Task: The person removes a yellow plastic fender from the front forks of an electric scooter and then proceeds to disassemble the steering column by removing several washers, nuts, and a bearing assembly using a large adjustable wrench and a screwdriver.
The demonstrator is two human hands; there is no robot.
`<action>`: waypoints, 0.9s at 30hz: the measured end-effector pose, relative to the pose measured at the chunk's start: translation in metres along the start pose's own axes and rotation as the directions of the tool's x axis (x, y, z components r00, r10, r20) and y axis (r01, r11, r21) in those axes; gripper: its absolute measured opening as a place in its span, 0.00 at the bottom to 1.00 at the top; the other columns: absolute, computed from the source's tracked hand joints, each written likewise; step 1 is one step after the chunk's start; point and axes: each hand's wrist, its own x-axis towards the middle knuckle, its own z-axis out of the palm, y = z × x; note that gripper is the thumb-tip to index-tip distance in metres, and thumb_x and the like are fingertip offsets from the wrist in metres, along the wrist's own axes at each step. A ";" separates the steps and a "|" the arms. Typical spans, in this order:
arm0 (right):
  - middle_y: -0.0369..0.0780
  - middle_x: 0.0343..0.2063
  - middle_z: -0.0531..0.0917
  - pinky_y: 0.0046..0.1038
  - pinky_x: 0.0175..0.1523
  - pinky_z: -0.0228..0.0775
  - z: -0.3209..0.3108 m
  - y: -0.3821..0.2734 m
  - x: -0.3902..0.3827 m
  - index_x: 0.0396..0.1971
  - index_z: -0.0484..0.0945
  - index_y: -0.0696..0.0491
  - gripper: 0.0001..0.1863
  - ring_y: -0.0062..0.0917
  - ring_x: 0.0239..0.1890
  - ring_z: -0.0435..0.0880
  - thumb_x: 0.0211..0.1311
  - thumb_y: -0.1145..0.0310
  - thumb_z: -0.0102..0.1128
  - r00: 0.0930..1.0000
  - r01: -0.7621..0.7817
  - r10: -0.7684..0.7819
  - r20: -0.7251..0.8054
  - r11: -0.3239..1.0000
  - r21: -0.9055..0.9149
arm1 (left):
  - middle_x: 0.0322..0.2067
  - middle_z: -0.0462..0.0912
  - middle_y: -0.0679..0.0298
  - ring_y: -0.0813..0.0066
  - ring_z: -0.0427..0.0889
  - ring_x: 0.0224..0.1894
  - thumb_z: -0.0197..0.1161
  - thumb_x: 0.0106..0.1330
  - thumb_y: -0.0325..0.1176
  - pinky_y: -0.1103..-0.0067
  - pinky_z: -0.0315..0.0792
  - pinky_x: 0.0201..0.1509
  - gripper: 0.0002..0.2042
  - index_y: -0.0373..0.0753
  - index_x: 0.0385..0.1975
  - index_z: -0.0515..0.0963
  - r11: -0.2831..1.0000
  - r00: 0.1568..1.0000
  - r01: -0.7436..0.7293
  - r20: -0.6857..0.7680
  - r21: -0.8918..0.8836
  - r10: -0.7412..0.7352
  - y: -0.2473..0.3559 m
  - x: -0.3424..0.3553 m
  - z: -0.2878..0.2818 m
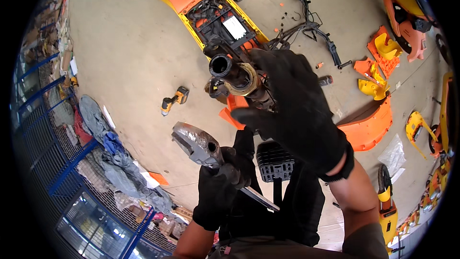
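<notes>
In my black-gloved left hand point(216, 187) is a large metal jawed tool point(197, 143), a wrench or pliers. My fingers are closed round its shank, and its thin handle end points toward my legs. My right hand point(299, 110), also gloved, is spread beside the upright steering tube point(235, 73), thumb and fingers apart. Whether it touches the tube cannot be made out. The dark tube has an open top and a worn tan collar. It stands at the front of a yellow and orange scooter body point(225, 24) with bared wiring and a white-labelled part.
A yellow-black cordless drill point(175, 100) lies on the floor to the left. Removed handlebars point(309, 19) with cables lie at the far right. Orange and yellow panels point(371, 124) are scattered at right. Cloths point(108, 153) and a blue metal rack line the left.
</notes>
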 end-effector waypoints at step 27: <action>0.43 0.34 0.77 0.40 0.42 0.71 0.027 -0.005 0.010 0.45 0.75 0.55 0.30 0.40 0.40 0.77 0.47 0.57 0.80 0.996 0.008 -0.022 -0.083 0.987 -0.163 | 0.28 0.76 0.64 0.77 0.76 0.28 0.61 0.65 0.24 0.77 0.73 0.32 0.15 0.33 0.51 0.73 0.994 0.981 0.068 -0.174 -0.088 -0.082 0.002 0.010 -0.029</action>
